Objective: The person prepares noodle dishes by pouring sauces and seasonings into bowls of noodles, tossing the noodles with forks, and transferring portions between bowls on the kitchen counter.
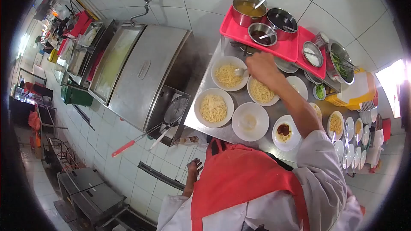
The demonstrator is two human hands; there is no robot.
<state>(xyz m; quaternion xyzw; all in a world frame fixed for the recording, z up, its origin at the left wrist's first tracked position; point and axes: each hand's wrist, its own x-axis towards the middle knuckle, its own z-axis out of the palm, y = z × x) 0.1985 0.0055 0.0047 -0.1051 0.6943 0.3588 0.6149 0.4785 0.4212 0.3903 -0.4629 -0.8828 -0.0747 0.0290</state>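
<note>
Just on the near side of the bright red plastic tray (286, 45), the right hand (262, 66) holds what looks like a small metal utensil (240, 72), its shape blurred, at a round white bowl of pale yellow noodles (228, 76). More white bowls stand between the tray and the red cloth apron (244, 175). Three round metal pots of liquid sit on the tray. Well to the near left of it, the left hand (195, 166) hangs with fingers apart.
</note>
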